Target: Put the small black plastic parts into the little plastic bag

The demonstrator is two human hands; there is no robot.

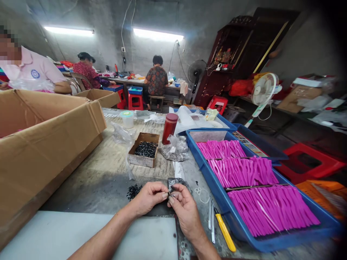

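My left hand (152, 196) and my right hand (184, 202) meet above the table, thumbs and fingertips pinched together. Between them sits a tiny dark piece (168, 194), mostly covered by the fingers and too small to name. Just left of my left hand lies a heap of small black parts (133, 191). Behind my right hand is a black plastic bag (179, 182). Farther back stands an open cardboard box (145, 148) of small black pieces, beside a clear bag of small metallic parts (175, 150).
A blue tray (199, 162) at right carries rows of purple plastic pieces (271, 209). Next to it lie a yellow-handled tool (225, 233) and thin metal strips (211, 220). A large carton (48, 151) borders the left. A red canister (170, 128) stands behind. Several people sit farther off.
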